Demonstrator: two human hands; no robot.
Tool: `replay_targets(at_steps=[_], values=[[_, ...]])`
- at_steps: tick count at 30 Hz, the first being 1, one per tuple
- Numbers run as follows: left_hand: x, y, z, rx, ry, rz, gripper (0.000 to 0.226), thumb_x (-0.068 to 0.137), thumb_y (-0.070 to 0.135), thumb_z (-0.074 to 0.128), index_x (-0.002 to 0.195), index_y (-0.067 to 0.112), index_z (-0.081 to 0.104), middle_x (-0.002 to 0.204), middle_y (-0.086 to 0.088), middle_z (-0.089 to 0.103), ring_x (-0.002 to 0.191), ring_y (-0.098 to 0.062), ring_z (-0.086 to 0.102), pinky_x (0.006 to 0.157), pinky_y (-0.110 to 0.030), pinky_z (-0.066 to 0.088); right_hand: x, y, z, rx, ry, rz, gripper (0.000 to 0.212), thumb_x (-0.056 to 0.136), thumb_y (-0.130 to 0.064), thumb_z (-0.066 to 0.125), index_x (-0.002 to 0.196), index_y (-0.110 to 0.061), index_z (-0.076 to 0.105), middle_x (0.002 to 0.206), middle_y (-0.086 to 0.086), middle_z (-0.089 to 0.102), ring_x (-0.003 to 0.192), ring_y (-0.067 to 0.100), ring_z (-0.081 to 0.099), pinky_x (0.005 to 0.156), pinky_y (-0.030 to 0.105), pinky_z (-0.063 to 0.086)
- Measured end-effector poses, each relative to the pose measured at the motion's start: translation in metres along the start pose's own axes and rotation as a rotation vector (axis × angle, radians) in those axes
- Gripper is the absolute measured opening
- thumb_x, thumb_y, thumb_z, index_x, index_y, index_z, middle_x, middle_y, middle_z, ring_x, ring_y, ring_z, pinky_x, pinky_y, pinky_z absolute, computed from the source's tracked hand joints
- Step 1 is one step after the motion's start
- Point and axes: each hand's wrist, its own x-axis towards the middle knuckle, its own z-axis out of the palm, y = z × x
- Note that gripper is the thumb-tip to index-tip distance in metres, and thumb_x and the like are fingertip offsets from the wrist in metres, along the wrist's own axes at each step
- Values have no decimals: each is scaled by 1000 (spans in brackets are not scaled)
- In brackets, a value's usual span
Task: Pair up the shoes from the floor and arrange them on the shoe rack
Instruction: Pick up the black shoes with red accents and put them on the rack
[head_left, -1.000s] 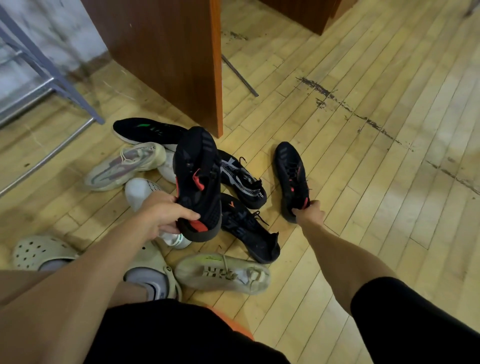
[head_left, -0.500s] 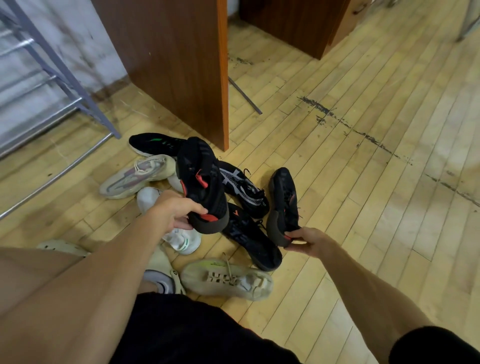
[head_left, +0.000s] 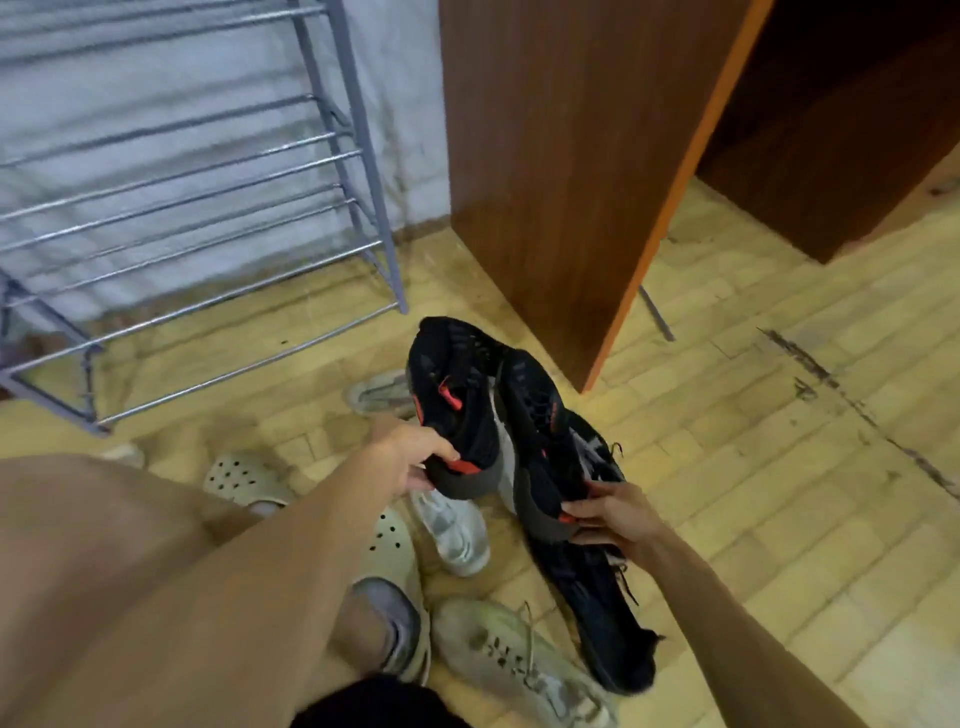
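Observation:
My left hand (head_left: 410, 457) grips the heel of a black sneaker with red accents (head_left: 452, 395), held off the floor with its toe pointing away. My right hand (head_left: 613, 514) holds the matching black and red sneaker (head_left: 540, 431) by the heel, right beside the first, so the two nearly touch. The grey metal shoe rack (head_left: 197, 208) stands at the upper left against the wall, and no shoes show on its bars. Below the held pair lie a white sneaker (head_left: 452, 530), a black sneaker (head_left: 602, 613) and a pale laced sneaker (head_left: 514, 665).
A brown wooden cabinet panel (head_left: 561, 171) stands just right of the rack. A beige sneaker (head_left: 379, 392) lies behind the held pair. Beige perforated clogs (head_left: 244, 475) are on my feet at the lower left. The wooden plank floor (head_left: 779, 467) stretches to the right.
My right hand lifted the second black and red sneaker off the floor and brought it beside the one in my left hand. The view tilted up, bringing the rack into sight.

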Motion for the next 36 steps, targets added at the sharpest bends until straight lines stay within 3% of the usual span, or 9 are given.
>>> replay_targets(at_steps=[6, 13, 16, 18, 20, 24, 27, 32, 36], values=[[45, 21, -67, -178, 106, -33, 41, 86, -7, 60, 126, -6, 54, 119, -16, 58, 117, -34, 55, 100, -45, 46, 71, -87, 70, -219, -59, -18, 32, 74, 5, 76, 104, 2, 67, 81, 14, 75, 70, 28, 71, 67, 38, 59], [130, 48, -140, -268, 278, -65, 36, 84, -5, 65, 120, -6, 59, 129, -19, 58, 109, -30, 56, 94, -42, 49, 164, -168, 161, -378, -85, -72, 42, 75, 2, 76, 116, -3, 68, 98, 14, 75, 80, 26, 73, 53, 29, 57], [173, 57, -168, -354, 353, -62, 25, 76, -7, 72, 100, -4, 66, 109, -17, 68, 95, -31, 63, 77, -41, 55, 203, -184, 197, -379, -67, -85, 31, 75, 4, 75, 105, -3, 71, 92, 13, 73, 78, 27, 70, 49, 27, 54], [205, 62, -185, -412, 383, -44, 24, 70, -7, 76, 93, -3, 68, 97, -15, 70, 88, -31, 66, 69, -40, 57, 230, -190, 219, -407, -59, -87, 23, 76, 1, 76, 99, -2, 72, 92, 14, 74, 79, 28, 70, 50, 29, 53], [232, 69, -200, -458, 388, -20, 26, 66, -6, 79, 89, 0, 69, 95, -14, 72, 89, -30, 68, 76, -44, 59, 258, -195, 237, -420, -49, -86, 18, 77, -1, 75, 95, -4, 72, 96, 15, 75, 85, 30, 71, 53, 32, 55], [274, 87, -228, -489, 452, 39, 35, 64, -7, 81, 94, 5, 68, 96, -14, 71, 91, -32, 69, 81, -46, 58, 309, -210, 267, -337, -48, -66, 21, 79, 3, 72, 99, -3, 69, 102, 16, 72, 95, 34, 70, 76, 44, 59], [305, 94, -241, -521, 474, 65, 35, 65, -9, 80, 90, 8, 63, 99, -13, 69, 94, -31, 68, 78, -40, 58, 334, -220, 281, -298, -17, -105, 35, 80, 3, 72, 114, -1, 67, 100, 15, 72, 90, 31, 71, 78, 44, 59], [348, 101, -257, -512, 485, 68, 41, 63, -6, 81, 93, 12, 60, 108, -12, 69, 97, -31, 69, 81, -45, 59, 364, -239, 298, -285, -13, -150, 33, 81, 2, 71, 112, -4, 67, 99, 13, 73, 81, 25, 72, 77, 44, 60], [368, 99, -259, -458, 504, 52, 53, 68, -2, 80, 117, 5, 62, 110, -13, 69, 99, -29, 68, 83, -45, 58, 374, -242, 301, -354, -21, -187, 26, 81, -6, 74, 106, -8, 70, 98, 9, 72, 91, 24, 69, 81, 42, 58]])
